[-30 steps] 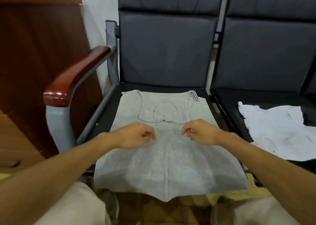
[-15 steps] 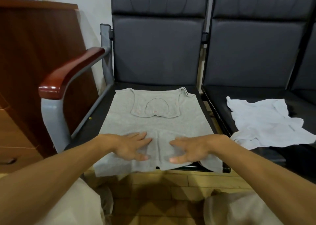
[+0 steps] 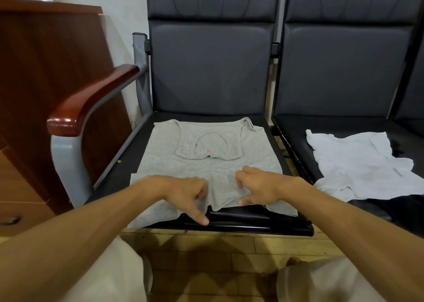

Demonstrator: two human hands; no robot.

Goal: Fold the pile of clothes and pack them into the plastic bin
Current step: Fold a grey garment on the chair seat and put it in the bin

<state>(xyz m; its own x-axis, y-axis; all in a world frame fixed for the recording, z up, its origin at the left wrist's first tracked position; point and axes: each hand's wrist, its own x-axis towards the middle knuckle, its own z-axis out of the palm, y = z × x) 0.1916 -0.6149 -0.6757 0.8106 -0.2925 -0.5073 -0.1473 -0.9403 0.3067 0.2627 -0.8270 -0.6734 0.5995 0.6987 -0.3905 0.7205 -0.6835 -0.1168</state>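
**Both hands gather the hem of a grey top on a chair seat**

The grey top [image 3: 206,166] lies flat on the black seat [image 3: 252,215] of a padded chair. Its neckline and shoulder straps are folded down onto its body, at the far end from the person. Its near edge reaches the front lip of the seat, and its near left corner hangs a little over that lip.

The left hand [image 3: 183,194] sits on the near hem of the top, left of the middle. Its fingers are curled into the cloth and pinch it, while one digit points down past the hem to the seat's front edge. The right hand [image 3: 259,189] sits on the same hem just right of the middle, with fingers bent on top of the cloth and thumb at its edge, pinching it. Between the two hands the hem is drawn up into a small arch off the seat.

To the right of the top, on the neighbouring seat, lies a crumpled white garment [image 3: 358,164], well apart from it. Behind the top rises the dark backrest [image 3: 211,65]. To its left stands a red-brown wooden armrest [image 3: 91,100] on a grey frame, and beyond that a wooden cabinet [image 3: 46,61]. On the near side of the top are the tiled floor [image 3: 206,251] and the person's knees in light trousers [image 3: 114,278].
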